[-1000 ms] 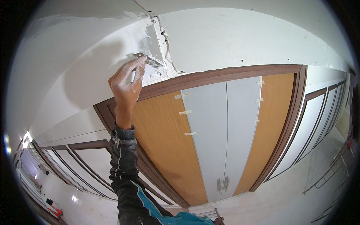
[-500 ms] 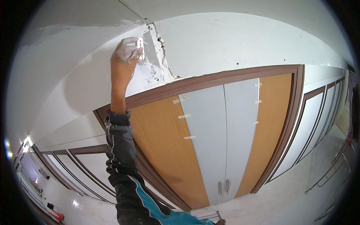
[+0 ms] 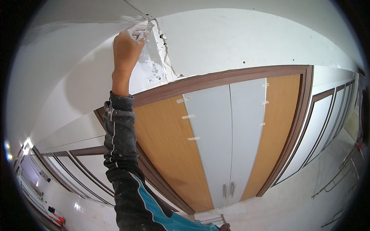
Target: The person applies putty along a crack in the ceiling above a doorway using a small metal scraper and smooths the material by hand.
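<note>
My left hand point(image 3: 133, 35), smeared with white filler, is raised to the wall's upper corner. Its fingers are closed on a small, flat putty scraper point(image 3: 149, 26), mostly hidden by the hand. Beside and below it, a patch of wet grey filler point(image 3: 152, 50) runs down the white wall next to a ragged crack point(image 3: 163, 42) with dark holes. A small part of what looks like my right hand point(image 3: 225, 227) shows at the lower edge, beside a metal ladder point(image 3: 213, 221); its fingers cannot be made out.
Below the patch runs a brown door frame point(image 3: 216, 77) around wood-coloured panels point(image 3: 169, 134) and two pale grey doors point(image 3: 212, 127), joined by strips of tape. Framed panels point(image 3: 308, 127) stand at right. A metal rack point(image 3: 339, 177) and an orange item point(image 3: 58, 219) are on the floor.
My left hand has slid upward along the wall with the putty scraper, close to the ceiling corner. More grey filler shows where it was.
</note>
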Available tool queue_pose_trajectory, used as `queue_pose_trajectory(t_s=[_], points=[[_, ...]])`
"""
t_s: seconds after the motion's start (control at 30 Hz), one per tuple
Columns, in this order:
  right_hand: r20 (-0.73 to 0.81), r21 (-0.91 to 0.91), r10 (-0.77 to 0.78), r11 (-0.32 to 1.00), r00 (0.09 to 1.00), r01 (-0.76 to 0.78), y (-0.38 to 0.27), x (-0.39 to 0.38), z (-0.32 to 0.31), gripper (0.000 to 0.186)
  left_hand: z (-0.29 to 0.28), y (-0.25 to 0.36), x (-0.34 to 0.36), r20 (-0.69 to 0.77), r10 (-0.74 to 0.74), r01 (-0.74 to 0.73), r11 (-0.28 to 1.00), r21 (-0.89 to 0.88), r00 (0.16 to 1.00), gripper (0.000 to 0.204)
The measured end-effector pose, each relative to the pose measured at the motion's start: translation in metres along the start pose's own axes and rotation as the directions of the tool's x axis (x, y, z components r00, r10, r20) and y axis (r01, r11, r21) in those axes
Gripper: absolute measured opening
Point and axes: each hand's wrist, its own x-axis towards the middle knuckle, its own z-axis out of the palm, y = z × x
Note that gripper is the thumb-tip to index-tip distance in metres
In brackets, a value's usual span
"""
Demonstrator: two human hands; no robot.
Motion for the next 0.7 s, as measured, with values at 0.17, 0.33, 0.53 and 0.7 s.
queue_pose_trajectory(t_s=[0.17, 0.33, 0.53, 0.7], points=[[-0.023, -0.001, 0.007, 1.000, 1.000, -0.007, -0.001, -0.006, -0.003, 0.019, 0.015, 0.005, 0.001, -0.048, -0.008, 0.006, 0.999, -0.048, 0.999, 0.026], [0.011, 0.002, 0.014, 1.000, 1.000, -0.014, -0.001, -0.008, -0.007, 0.019, 0.010, 0.000, -0.007, -0.021, -0.070, 0.068, 0.996, -0.061, 0.997, 0.026], [0.004, 0.003, 0.019, 1.000, 1.000, -0.019, -0.003, -0.008, -0.011, 0.019, 0.011, 0.000, -0.013, -0.031, -0.014, 0.012, 0.997, -0.082, 0.999, 0.026], [0.006, 0.011, 0.016, 1.000, 1.000, -0.016, -0.001, -0.008, -0.012, 0.019, 0.012, 0.005, -0.014, -0.030, -0.139, 0.131, 0.975, -0.177, 0.990, 0.025]])
